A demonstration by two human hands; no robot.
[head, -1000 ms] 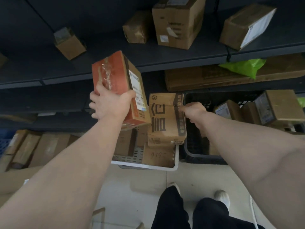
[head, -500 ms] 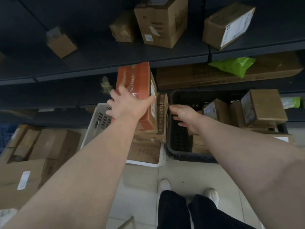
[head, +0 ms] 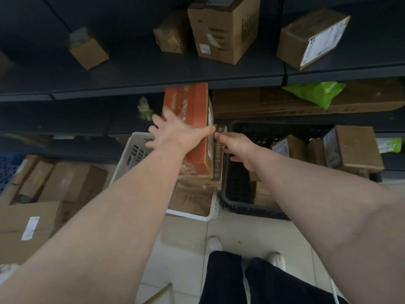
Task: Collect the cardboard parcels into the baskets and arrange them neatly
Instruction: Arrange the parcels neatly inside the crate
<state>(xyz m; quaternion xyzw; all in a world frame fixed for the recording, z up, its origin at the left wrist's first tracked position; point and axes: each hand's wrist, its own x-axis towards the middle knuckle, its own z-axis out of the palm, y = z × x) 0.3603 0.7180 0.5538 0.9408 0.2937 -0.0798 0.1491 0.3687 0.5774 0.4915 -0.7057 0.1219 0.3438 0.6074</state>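
An orange box (head: 192, 102) stands on end in the white basket (head: 135, 150), leaning against a brown printed box (head: 218, 156) on its right. My left hand (head: 175, 134) lies spread over the orange face, thumb hooked round its right edge. My right hand (head: 238, 148) is over the black basket (head: 241, 205), fingers apart, thumb and fingertip touching the printed box's top edge. A flat box with handwriting (head: 190, 200) lies at the white basket's near end. Several brown parcels (head: 355, 148) fill the right of the black basket.
Dark shelves (head: 166, 71) above hold loose parcels: a small one (head: 89, 49), a tall one (head: 223, 29), a labelled one (head: 313, 38). A green bag (head: 315, 93) lies on a long flat carton. More cartons (head: 65, 183) sit on the floor at left. My feet stand on the tiles.
My left hand carried the orange box down and right and set it in the white basket beside the printed box. My right hand let go of the printed box, then touched its edge again.
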